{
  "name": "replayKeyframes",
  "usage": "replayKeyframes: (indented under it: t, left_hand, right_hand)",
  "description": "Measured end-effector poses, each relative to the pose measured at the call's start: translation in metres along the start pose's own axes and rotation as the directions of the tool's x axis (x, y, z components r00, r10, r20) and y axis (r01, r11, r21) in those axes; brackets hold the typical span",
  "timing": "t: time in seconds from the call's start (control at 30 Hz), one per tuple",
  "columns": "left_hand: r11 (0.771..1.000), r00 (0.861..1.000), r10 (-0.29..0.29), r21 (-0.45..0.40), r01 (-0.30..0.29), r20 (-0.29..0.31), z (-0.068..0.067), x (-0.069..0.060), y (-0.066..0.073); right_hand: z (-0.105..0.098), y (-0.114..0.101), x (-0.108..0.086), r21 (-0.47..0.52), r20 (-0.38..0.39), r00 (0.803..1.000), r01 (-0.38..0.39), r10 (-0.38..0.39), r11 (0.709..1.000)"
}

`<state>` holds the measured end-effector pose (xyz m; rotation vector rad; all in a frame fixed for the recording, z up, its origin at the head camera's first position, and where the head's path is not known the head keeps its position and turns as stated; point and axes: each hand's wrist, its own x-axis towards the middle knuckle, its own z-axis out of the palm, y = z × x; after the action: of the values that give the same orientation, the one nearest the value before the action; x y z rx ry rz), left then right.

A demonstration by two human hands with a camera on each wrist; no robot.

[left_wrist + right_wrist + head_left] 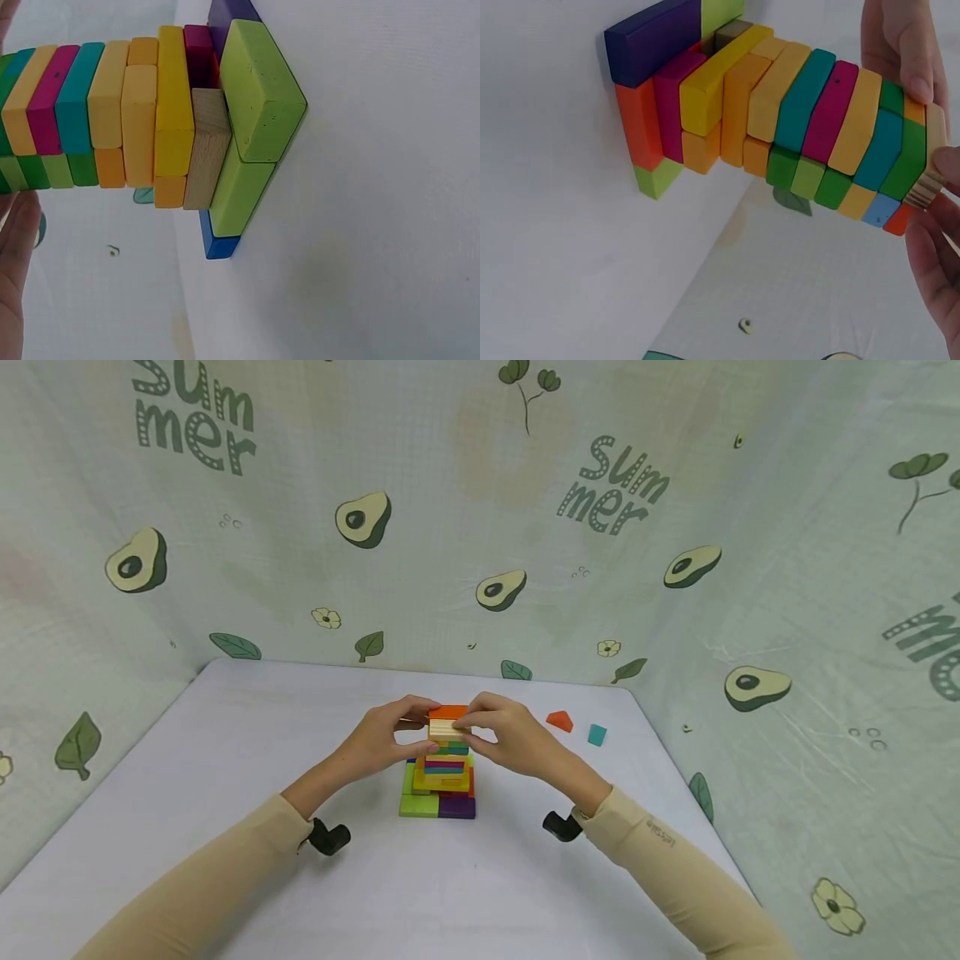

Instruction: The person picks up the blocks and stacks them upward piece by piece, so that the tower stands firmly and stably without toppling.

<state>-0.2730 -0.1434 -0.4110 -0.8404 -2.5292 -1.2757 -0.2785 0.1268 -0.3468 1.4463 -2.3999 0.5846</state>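
A tower of colored wooden blocks [444,768] stands on the white table, on a wider base of green, purple, red and blue pieces. On top, my right hand [513,735] pinches a plain ridged wooden block [928,187], which lies on the green top layer. From the other side my left hand [382,739] holds the tower's top, its thumb at the near face and its fingers by the orange block [447,712] at the back. In the left wrist view only part of the hand [15,262] shows at the left edge, and the tower's top is cut off.
A loose red-orange block [559,720] and a teal block [597,735] lie on the table [480,877] right of the tower. A cloth [420,468] printed with avocados and leaves hangs behind and at both sides. Small black devices [328,837] sit at the wrists.
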Motion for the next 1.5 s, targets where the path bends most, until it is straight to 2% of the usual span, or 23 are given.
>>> replayKeyframes:
  t: [0.17,0.3,0.4,0.47,0.57,0.63,0.8,0.9,0.97,1.1,1.3,1.5]
  left_hand:
    - [1.000,1.000,-0.006,0.004,0.006,-0.004,0.000,-0.001,-0.002]
    - [1.000,1.000,-0.004,-0.002,0.004,-0.008,0.000,-0.001,-0.002]
    - [1.000,1.000,-0.012,-0.002,0.012,-0.005,0.001,0.000,-0.002]
    - [1.000,1.000,-0.019,-0.001,0.019,-0.002,0.001,0.000,-0.002]
    - [1.000,1.000,-0.022,0.000,0.022,0.000,0.000,-0.001,-0.002]
    - [1.000,1.000,-0.019,-0.002,0.019,-0.003,0.000,-0.001,-0.002]
    - [1.000,1.000,-0.012,-0.008,0.012,-0.004,-0.001,-0.003,-0.002]
    - [1.000,1.000,-0.014,-0.007,0.014,-0.005,-0.001,-0.003,-0.002]
    - [1.000,1.000,-0.016,-0.005,0.016,-0.006,-0.001,-0.003,-0.002]
    - [1.000,1.000,-0.016,-0.001,0.016,-0.006,0.000,-0.002,-0.002]
    - [1.000,1.000,-0.011,-0.001,0.011,0.003,0.000,0.000,-0.002]
    - [1.000,1.000,-0.006,-0.002,0.006,0.002,0.000,0.000,-0.002]
  right_hand:
    - [0.000,-0.001,0.001,-0.001,-0.012,1.000,0.011,-0.011,1.000]
    - [-0.002,0.004,-0.003,0.039,-0.029,0.999,-0.042,0.043,0.998]
    - [-0.006,0.021,-0.013,0.083,-0.071,0.991,-0.109,0.115,0.991]
    - [-0.009,0.040,-0.023,0.094,-0.105,0.981,-0.155,0.164,0.983]
    - [-0.010,0.075,-0.041,0.061,-0.119,0.959,-0.251,0.257,0.966]
    - [-0.008,0.099,-0.053,0.034,-0.097,0.937,-0.335,0.337,0.942]
    - [0.004,0.147,-0.078,-0.030,0.030,0.851,-0.523,0.524,0.852]
    - [0.011,0.166,-0.087,-0.050,0.087,0.808,-0.581,0.583,0.813]
    - [0.015,0.175,-0.091,-0.055,0.112,0.788,-0.603,0.605,0.796]
    - [0.022,0.185,-0.095,-0.066,0.141,0.771,-0.619,0.622,0.782]
    - [0.027,0.191,-0.101,-0.060,0.108,0.769,-0.628,0.630,0.776]
    - [0.030,0.192,-0.104,-0.026,0.054,0.729,-0.683,0.683,0.730]
